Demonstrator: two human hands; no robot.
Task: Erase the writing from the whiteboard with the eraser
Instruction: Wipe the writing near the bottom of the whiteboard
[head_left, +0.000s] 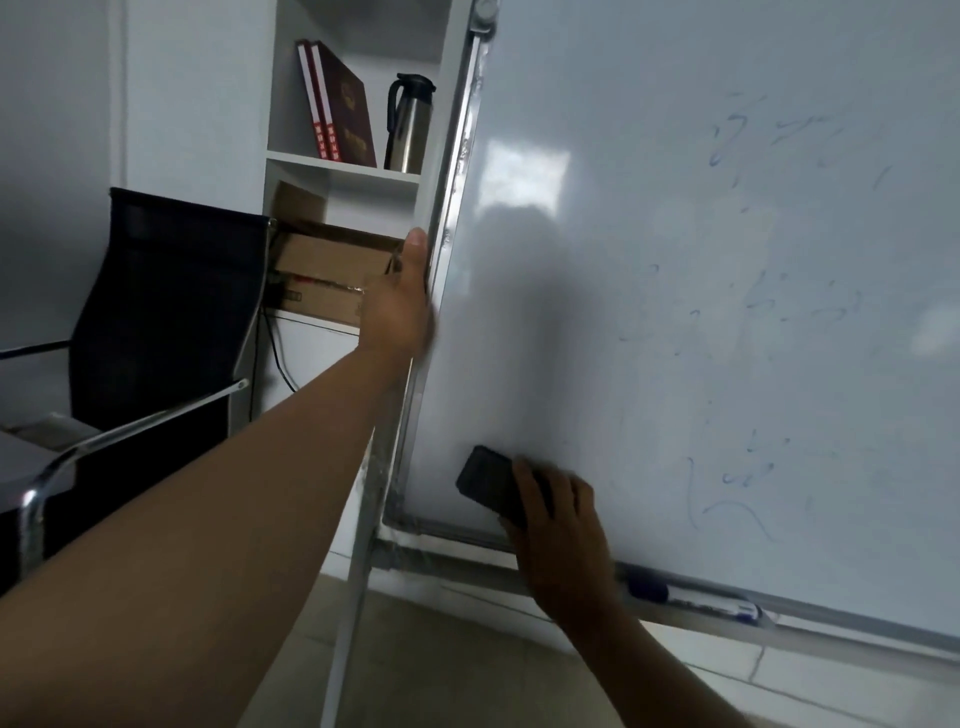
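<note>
The left hand (408, 296) gripped the left edge of the whiteboard (649, 249) — probably to steady it. The right hand (558, 525), fingers curled, pressed the black eraser (485, 480) onto the near-left corner, while faint blue writing (753, 306) remained farther right.

Two red books (336, 101) and a steel thermos jug (409, 124) are seen on a white shelf (343, 167), above a cardboard box (324, 270). A black mesh chair (166, 306) is placed at left, and a blue marker (691, 597) is laid in the tray.
</note>
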